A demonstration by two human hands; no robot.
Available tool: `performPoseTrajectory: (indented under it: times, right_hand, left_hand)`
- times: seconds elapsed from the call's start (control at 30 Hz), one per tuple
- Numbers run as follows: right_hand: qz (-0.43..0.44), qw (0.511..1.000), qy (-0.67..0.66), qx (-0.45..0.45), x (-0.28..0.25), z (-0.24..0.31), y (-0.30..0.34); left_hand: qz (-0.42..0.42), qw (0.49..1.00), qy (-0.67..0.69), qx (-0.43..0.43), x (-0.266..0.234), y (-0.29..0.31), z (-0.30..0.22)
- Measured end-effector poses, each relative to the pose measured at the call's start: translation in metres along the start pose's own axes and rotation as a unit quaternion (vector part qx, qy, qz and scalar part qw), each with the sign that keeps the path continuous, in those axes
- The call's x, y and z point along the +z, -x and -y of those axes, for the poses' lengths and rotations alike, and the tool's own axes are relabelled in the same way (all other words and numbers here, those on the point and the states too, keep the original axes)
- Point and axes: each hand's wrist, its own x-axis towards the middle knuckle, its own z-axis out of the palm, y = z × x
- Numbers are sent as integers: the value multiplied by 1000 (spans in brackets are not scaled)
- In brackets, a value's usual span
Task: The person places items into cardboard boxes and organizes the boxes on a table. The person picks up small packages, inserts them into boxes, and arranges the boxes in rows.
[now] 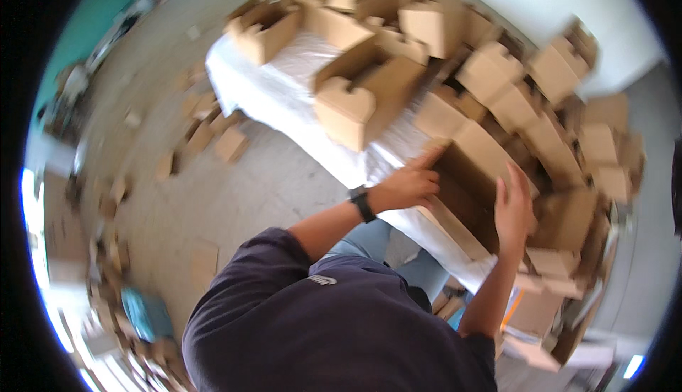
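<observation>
In front of me an open-topped brown cardboard box (455, 226) lies at a slant on the white-covered table. My left hand (406, 187), with a black watch on the wrist, is at its left end. The index finger stretches along the end edge, and the other fingers bend against the cardboard. At the box's right end is my right hand (515, 211), its fingers extended upward and thumb apart, touching or very close to the end wall. Motion blurs the fingertips a little. Left of these, another open box (342, 116) with a notched end flap stands on the table.
Several open cardboard boxes (433, 26) crowd the table's far side, and more are piled (558, 140) at the right by a white wall. White plastic sheeting (266, 100) covers the table. Boxes (231, 145) and cardboard pieces lie on the floor at left.
</observation>
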Motion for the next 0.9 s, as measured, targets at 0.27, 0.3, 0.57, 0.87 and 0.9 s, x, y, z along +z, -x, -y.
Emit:
performPoseTrajectory:
  times: [0.27, 0.3, 0.57, 0.87, 0.9]
  right_hand:
    - [191, 974, -121, 29, 13, 34, 75]
    - [189, 974, -121, 43, 14, 36, 79]
    - [134, 990, 35, 29, 47, 7, 93]
    - [41, 999, 36, -4, 50, 13, 90]
    - [37, 999, 38, -6, 50, 13, 89]
  left_hand:
    - [-14, 999, -5, -41, 3, 2, -3]
    - [-18, 999, -4, -42, -1, 2, -4]
    - [-29, 999, 4, -34, 6, 6, 2]
    - [-46, 997, 48, -42, 5, -3, 1]
    - [-44, 997, 47, -39, 5, -4, 3]
